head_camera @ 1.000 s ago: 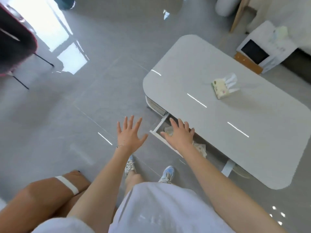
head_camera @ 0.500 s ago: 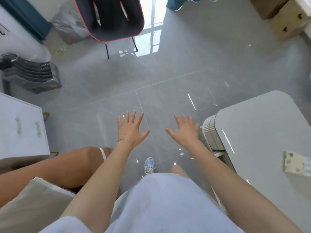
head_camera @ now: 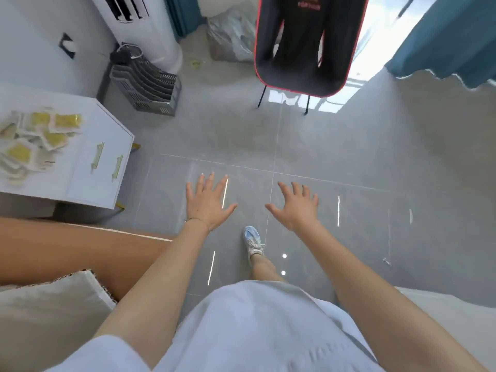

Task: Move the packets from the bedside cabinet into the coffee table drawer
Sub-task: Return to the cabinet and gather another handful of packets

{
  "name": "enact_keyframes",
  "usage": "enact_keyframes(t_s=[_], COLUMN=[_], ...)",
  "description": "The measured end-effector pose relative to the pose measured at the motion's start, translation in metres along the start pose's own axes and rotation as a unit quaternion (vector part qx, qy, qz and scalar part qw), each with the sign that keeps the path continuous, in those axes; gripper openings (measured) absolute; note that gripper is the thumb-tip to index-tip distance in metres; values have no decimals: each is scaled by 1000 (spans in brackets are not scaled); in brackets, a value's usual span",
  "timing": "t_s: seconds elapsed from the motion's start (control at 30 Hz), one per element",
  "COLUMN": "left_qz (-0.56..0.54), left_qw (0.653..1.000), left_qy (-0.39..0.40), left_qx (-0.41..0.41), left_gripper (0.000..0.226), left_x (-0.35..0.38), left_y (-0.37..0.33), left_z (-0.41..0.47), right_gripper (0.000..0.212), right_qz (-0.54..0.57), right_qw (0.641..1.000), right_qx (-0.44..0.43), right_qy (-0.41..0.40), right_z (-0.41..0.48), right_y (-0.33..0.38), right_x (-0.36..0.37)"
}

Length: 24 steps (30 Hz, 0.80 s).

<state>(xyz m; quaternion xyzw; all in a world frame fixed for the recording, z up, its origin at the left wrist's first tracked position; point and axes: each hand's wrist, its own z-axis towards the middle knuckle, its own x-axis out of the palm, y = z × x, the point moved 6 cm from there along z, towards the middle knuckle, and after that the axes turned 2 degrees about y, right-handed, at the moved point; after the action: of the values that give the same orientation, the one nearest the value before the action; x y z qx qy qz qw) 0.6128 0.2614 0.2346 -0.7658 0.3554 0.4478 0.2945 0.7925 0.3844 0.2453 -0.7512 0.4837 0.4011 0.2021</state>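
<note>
Head view, directed downward. The left hand (head_camera: 208,202) and the right hand (head_camera: 296,208) are held out side by side, palms down, above the grey tiled floor (head_camera: 349,146). The fingers of each are spread and nearly straight, the thumbs are turned toward one another, and nothing is gripped or touched by either. A thin bracelet (head_camera: 197,219) is worn at the left wrist. The packets (head_camera: 35,138), white-edged with yellow centres, are seen as a loose, overlapping heap on top of the white bedside cabinet (head_camera: 88,173) at the left edge of the view, well apart from both hands. Two pale gold handles (head_camera: 98,156) are mounted on the cabinet front. Behind the cabinet, a grey stacked file rack (head_camera: 146,84) is set on the floor just beside a white tower unit (head_camera: 145,25). Farther back, a crumpled plastic bag (head_camera: 230,36), a black chair with red edging (head_camera: 306,49) and a blue curtain (head_camera: 442,36) are shown. Below the hands, one light blue and white shoe (head_camera: 252,240) is planted on the floor, and a white garment (head_camera: 255,331) fills the lower centre. At lower left, a pale cushion (head_camera: 48,312) lies against a brown wooden surface (head_camera: 67,248).
</note>
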Motion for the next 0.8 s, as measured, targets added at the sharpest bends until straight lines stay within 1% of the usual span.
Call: enact_keyframes(t_s=[0.17,0.33,0.5,0.7,0.8], left_qz=[-71,-133,-161,-162,-184], left_qw=[993,971,949,927,910], left_qy=[-30,-74,-71,-63,-55], left_qx=[-92,-182,-261,-332,-367], left_gripper=[75,76,76,78,77], left_x=[-41,-76,-78,-86,-94], left_y=[48,114,201,313,363], left_z=[48,76,87,96,98], right_gripper=[73,72,72,75,75], right_qz=[-60,-113,-158,-189,-215], right_qw=[994,976,951,927,908], right_qx=[-95,-184,-266,-323,-360], right_qy=[1,0,5,10,5], right_z=[79,132,164,199,207], right_y=[77,175,279,409,471], right_x=[-58,-96,-108,-110,-114])
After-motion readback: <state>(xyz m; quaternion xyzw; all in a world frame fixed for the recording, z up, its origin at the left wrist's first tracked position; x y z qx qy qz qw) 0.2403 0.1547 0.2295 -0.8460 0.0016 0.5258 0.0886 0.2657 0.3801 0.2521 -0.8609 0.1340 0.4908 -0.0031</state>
